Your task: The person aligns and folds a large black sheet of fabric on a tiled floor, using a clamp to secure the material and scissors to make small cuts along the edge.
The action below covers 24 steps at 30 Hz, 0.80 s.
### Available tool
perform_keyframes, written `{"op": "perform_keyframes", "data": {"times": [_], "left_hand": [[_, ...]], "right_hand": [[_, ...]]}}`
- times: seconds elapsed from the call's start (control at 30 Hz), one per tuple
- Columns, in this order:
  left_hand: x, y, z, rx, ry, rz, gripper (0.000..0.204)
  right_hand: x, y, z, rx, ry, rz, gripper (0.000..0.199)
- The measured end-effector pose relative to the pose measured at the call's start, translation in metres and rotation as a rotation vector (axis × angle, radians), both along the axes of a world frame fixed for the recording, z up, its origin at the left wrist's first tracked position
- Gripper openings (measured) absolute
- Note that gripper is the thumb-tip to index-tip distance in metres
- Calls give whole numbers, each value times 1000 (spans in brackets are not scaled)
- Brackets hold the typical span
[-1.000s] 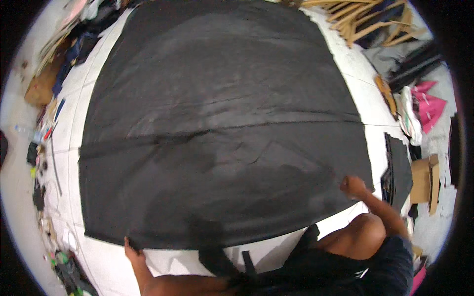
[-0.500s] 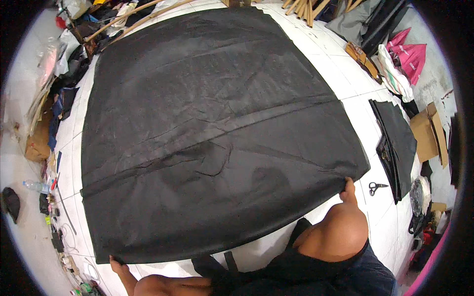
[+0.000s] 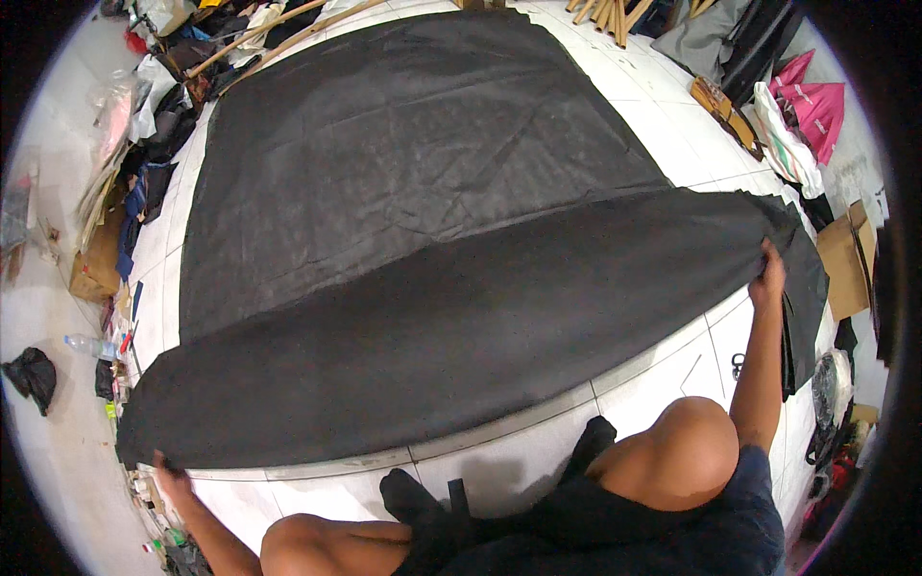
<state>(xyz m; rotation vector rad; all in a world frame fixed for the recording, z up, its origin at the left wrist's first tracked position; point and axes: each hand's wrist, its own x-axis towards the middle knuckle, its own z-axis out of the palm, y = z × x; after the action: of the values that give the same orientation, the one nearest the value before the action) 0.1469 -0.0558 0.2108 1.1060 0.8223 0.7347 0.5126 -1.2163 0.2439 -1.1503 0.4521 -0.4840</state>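
A large black fabric sheet lies spread over the white tiled floor. Its near part is raised in a wide, slack band stretched between my two hands. At the lower left, my left hand is closed on the near left corner. Farther up on the right, my right hand grips the near right corner, with the arm extended. The raised cloth reaches over part of a folded black fabric pile on the right. Beside my right forearm are black-handled scissors, their blades hidden.
My knees and dark-socked feet are just below the near edge. Along the left wall are bags, a cardboard box and a plastic bottle. Wooden poles lie at the back left. A cardboard box and a pink bag stand right.
Both hands have moved outward and forward, the right one most, lifting the near part of the sheet off the floor. Its right end now overlaps the folded pile, and more tiles show before my feet.
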Motion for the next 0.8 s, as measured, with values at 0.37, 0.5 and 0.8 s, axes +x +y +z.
{"op": "perform_keyframes", "data": {"times": [0.37,0.5,0.8], "left_hand": [[-89,-85,-176,-407,243,174,29],[-121,-102,-154,-338,300,186,31],[-153,-131,-115,-143,291,11,35]], "right_hand": [[-112,-46,-144,-132,418,-132,37],[-142,-40,-175,-118,556,-158,37],[-206,-132,-105,-36,525,-104,37]]}}
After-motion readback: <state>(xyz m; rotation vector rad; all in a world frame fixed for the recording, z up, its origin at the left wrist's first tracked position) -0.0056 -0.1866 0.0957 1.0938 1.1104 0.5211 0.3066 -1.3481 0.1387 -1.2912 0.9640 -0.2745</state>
